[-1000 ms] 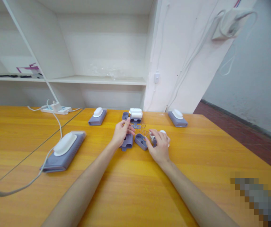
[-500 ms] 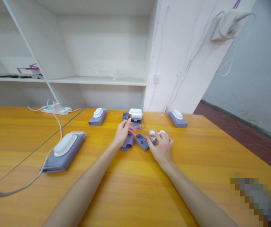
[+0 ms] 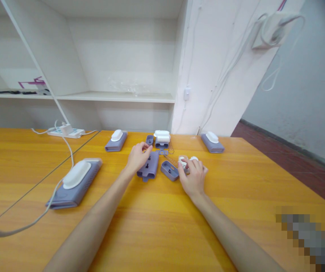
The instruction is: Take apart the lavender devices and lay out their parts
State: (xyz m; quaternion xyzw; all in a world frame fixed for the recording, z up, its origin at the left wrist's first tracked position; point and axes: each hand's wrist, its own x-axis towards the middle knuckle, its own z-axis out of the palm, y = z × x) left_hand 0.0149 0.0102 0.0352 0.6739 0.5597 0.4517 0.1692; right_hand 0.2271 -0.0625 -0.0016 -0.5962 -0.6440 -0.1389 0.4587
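Note:
My left hand (image 3: 139, 158) is over the upper left of a purple-grey plastic housing (image 3: 152, 164) with small cutouts in its top face. Its thumb and curled fingers nearly meet; whatever may be between them is too small to see. My right hand (image 3: 194, 175) curls round a small clear container (image 3: 182, 160) of white parts, thumb on its left side. The palm hides part of the contents. Between the hands lies a purple-grey oval shell (image 3: 170, 170), hollow side up. Behind it are thin wire springs (image 3: 171, 160) and a flat purple-grey bracket (image 3: 162, 152).
White oval pieces (image 3: 162, 136) sit on another housing at the back, beside a small purple-grey cup (image 3: 149, 140). Assembled units with white tops stand at back left (image 3: 116, 141), back right (image 3: 212, 142) and front left (image 3: 75, 185). A grey cable (image 3: 57, 185) crosses the front-left unit.
My left hand has drawn left, uncovering the housing's top face; its fingers are more curled. The housing has shifted slightly left. My right hand stays at the clear container.

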